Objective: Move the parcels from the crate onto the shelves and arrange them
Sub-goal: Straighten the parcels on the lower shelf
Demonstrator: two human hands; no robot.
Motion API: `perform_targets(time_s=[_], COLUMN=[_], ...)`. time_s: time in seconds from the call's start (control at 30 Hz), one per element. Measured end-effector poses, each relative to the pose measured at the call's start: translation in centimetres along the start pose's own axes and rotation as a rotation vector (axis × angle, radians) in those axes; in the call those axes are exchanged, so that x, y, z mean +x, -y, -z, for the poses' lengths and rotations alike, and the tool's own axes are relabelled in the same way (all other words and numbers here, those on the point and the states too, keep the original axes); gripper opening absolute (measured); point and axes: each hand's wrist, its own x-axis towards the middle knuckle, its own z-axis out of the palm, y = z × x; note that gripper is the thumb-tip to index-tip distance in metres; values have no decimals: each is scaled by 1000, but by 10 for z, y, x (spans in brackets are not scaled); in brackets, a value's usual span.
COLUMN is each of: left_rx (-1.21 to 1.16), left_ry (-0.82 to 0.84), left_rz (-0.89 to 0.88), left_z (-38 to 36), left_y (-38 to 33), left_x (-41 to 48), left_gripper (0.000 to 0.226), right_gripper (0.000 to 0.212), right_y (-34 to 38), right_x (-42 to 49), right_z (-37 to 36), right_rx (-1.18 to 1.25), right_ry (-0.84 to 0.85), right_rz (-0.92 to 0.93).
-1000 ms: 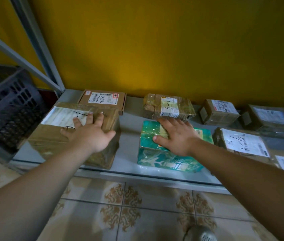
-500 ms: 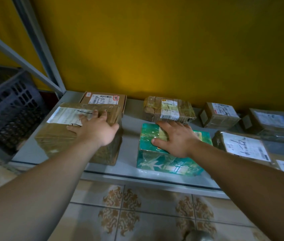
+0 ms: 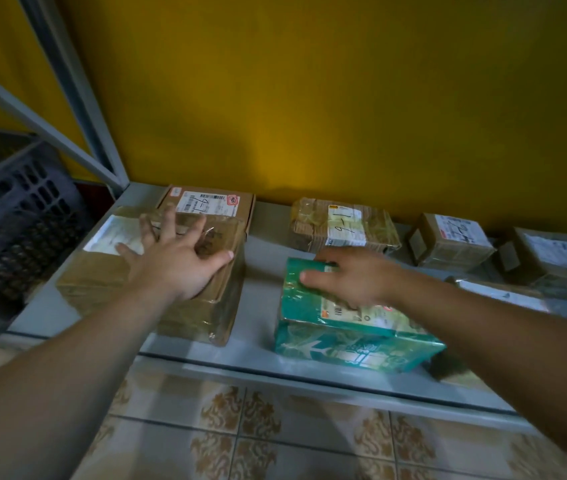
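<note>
A large brown taped parcel (image 3: 95,282) lies at the left of the grey shelf (image 3: 261,251). My left hand (image 3: 174,261) presses flat on its top, fingers spread. To the right, a green wrapped parcel (image 3: 355,344) sits at the shelf's front edge. My right hand (image 3: 355,278) lies on it, its fingers hooked over the far top edge and the thumb stretched left. Behind the brown parcel, touching it, is a brown box (image 3: 244,206) with a white label.
Along the yellow wall stand a taped parcel (image 3: 310,223) marked 9-1, a small box (image 3: 448,244) and a wrapped parcel (image 3: 552,258). A labelled parcel (image 3: 504,292) lies right of the green one. A dark slotted crate (image 3: 22,216) stands left, beyond the shelf post (image 3: 77,98). Tiled floor (image 3: 275,438) lies below.
My left hand slid further across the brown parcel, which moved back against the box behind. My right hand's fingers hooked over the green parcel's far edge, and it shifted toward the shelf's front.
</note>
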Motion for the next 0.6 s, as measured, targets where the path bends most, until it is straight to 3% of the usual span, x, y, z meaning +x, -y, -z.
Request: perform_targets(time_s=[0.2, 0.33, 0.6], left_rx=[3, 12, 12], left_ry=[40, 18, 13], left_rz=[15, 13, 21], left_z=[-1, -4, -3], left_y=[5, 8, 8], left_x=[8, 12, 8], left_gripper=[85, 86, 86], right_gripper=[61, 54, 64], right_y=[28, 44, 55], right_x=[63, 114, 196], right_z=[21, 27, 23], right_rx=[170, 91, 7], right_ry=[-142, -165, -104], right_rz=[27, 66, 96])
